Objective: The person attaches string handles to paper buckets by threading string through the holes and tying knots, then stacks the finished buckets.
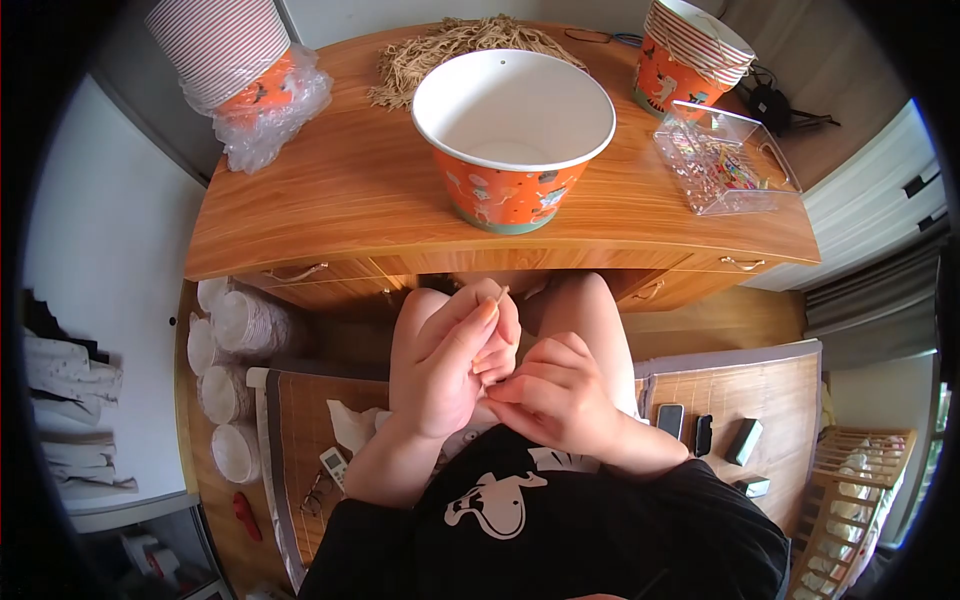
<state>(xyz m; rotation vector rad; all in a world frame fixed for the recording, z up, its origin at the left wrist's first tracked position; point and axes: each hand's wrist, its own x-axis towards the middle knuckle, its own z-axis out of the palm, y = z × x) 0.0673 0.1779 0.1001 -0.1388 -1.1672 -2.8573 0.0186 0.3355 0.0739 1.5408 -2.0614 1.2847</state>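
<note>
Left hand (450, 365), pinching a thin tan string (503, 293); right hand (560, 395), fingers curled close beside it, contents unclear.
String: tip upward, short of the tabletop (330, 205). Bucket (515, 197): upright on tabletop, before cord pile (400, 72).

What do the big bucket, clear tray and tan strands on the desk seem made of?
Big bucket: probably coated paperboard with a soft sheen, judging by the thin wall and rolled rim.
Clear tray: glossy plastic, most likely, given its see-through walls and bright edges.
Tan strands: matte, fibrous cord, from the dull, fuzzy tangle; perhaps cotton or jute.
</note>
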